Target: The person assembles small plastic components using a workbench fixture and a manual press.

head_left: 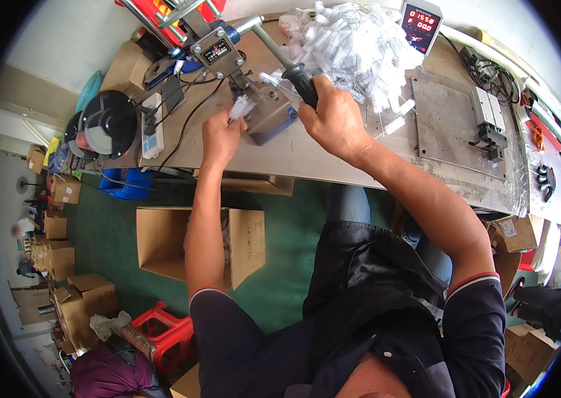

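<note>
The part (243, 106), a small clear-white piece, sits at the front of the press (216, 53), over its base and nearer the left side of it; the left hand (222, 136) is narrowed on it, fingertips pinching its near end, though exactly which faces they touch is too small to tell; the right hand (335, 123) is wrapped around the black handle (300, 81) of the lever (269, 46), fist closed; similar pieces lie in a loose pile (353, 50) on the bench (294, 159), behind and to the right of the press. By its look the part should be very light, probably thin plastic, with ridged or coiled stretches that may flex while the plain stretches stay stiffer; its glossy surface could slip under dry fingers, and a hard squeeze might bend or crack it; the near end seems the best place to take hold, with a light thumb-and-finger pinch that keeps skin clear of the press; pieces in the pile look tangled, so each is better lifted singly; the handle looks rigid, thick enough for a full-palm grip.
</note>
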### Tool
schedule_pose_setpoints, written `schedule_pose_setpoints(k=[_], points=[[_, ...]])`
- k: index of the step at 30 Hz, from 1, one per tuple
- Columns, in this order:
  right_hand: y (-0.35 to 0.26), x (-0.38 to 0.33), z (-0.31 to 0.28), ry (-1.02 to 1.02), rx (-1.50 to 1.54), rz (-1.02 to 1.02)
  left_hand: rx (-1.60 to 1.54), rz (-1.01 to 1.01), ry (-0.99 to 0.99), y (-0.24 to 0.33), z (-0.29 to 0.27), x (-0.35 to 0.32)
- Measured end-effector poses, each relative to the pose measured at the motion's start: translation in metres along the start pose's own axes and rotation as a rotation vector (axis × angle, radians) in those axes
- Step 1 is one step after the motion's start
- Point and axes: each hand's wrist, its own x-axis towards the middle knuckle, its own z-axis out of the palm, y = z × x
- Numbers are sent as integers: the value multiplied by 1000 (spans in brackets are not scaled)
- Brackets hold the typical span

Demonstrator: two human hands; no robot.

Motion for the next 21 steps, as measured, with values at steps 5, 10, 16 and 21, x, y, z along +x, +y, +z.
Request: schedule_pose_setpoints(k=[5,10,16,21], points=[[1,-2,4,51,55,-48,-92,3,0,-18,2,6],[1,0,-6,-28,156,22,9,-32,-2,12,2,-2],[0,-2,3,-9,52,-2,0,-2,41,9,-1,-4],[23,0,28,65,21,-61,-8,-44,-14,-5,3,1]])
